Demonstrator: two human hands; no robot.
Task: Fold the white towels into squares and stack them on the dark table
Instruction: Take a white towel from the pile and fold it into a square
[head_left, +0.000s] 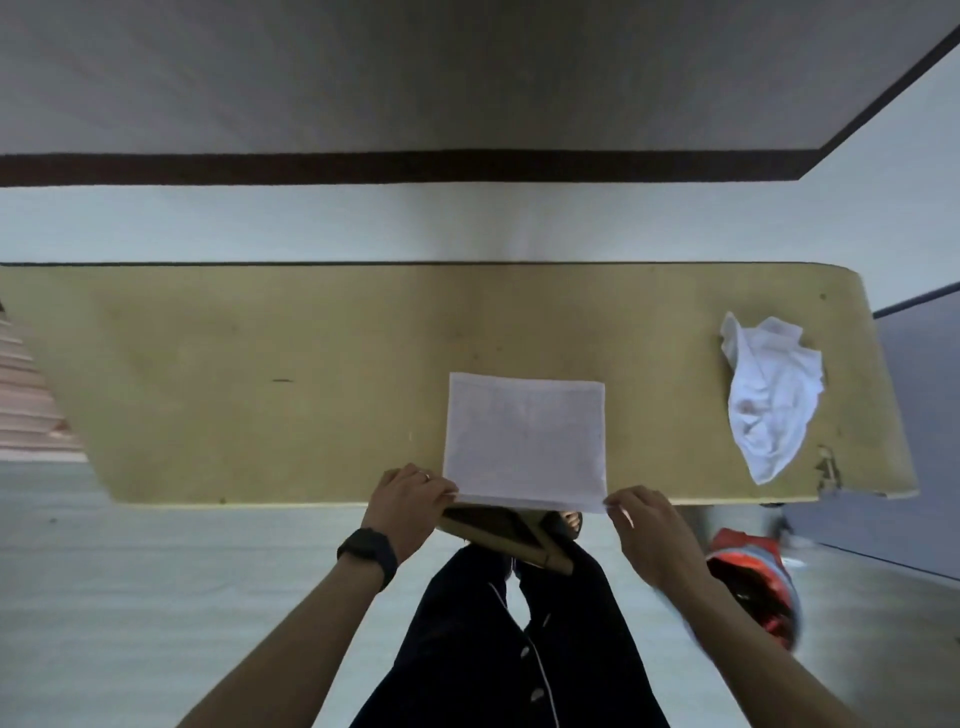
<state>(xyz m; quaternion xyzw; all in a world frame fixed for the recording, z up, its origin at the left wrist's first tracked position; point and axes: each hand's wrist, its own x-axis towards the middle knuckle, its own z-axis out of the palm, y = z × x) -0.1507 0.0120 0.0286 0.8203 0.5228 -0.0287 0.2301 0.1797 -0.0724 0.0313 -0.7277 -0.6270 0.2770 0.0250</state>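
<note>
A white towel (524, 436) lies flat as a folded rectangle on the yellowish table (260, 395), its near edge at the table's front edge. My left hand (410, 493) pinches the towel's near left corner. My right hand (644, 525) pinches its near right corner. A second white towel (769, 400) lies crumpled near the table's right end. A dark surface (919, 395) shows at the far right, beyond the table's right end.
Under the table's front edge a wooden stool or frame (498, 530) stands by my legs. A red and blue bag (758, 587) sits on the floor to the right. A striped surface (26, 405) lies at the left edge. The wall runs behind the table.
</note>
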